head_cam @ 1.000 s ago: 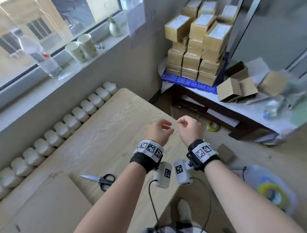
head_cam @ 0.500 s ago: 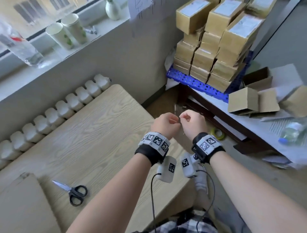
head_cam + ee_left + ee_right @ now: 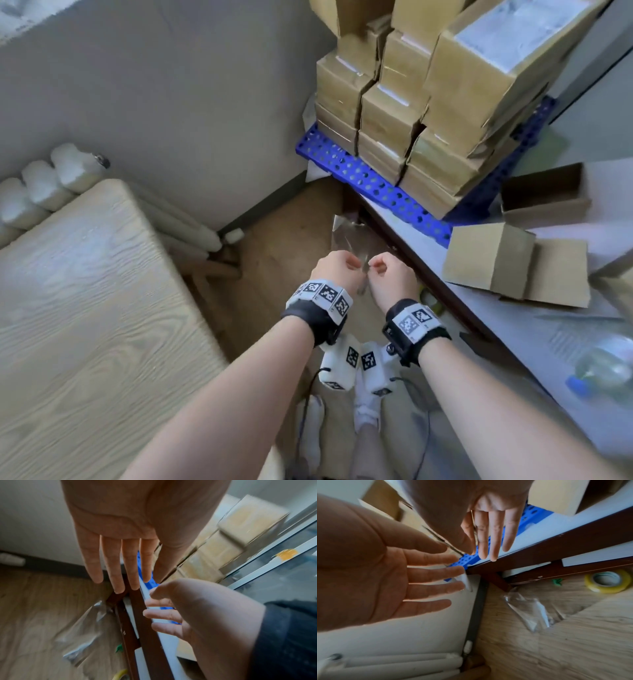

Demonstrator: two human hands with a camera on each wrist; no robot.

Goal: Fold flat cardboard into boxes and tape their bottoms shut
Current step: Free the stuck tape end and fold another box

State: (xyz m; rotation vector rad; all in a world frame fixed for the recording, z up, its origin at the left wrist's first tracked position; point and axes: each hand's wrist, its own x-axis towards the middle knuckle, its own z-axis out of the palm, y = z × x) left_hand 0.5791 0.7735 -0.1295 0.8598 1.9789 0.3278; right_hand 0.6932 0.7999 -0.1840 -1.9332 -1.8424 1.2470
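My left hand (image 3: 337,270) and right hand (image 3: 390,274) hang side by side over the floor, between the wooden table and the low white table. Both wrist views show straight fingers (image 3: 120,563) (image 3: 489,534) that hold nothing. A crumpled strip of clear tape (image 3: 347,233) (image 3: 82,632) (image 3: 527,611) sits beyond the fingertips over the wooden floor, apart from both hands. Folded brown boxes (image 3: 486,260) lie on the white table at the right, one open box (image 3: 544,195) behind them. A yellowish tape roll (image 3: 607,581) lies on the floor under that table.
Several taped boxes (image 3: 428,102) are stacked on a blue perforated tray (image 3: 370,181). The wooden table (image 3: 85,308) fills the left, with a radiator (image 3: 44,181) behind it. A water bottle (image 3: 603,370) lies at the right. The white table's dark frame (image 3: 556,545) runs close to my fingers.
Both hands moved right, off the wooden table. They were pinched together on the clear strip; now the fingers are straight and the strip is loose. The scissors have left the view.
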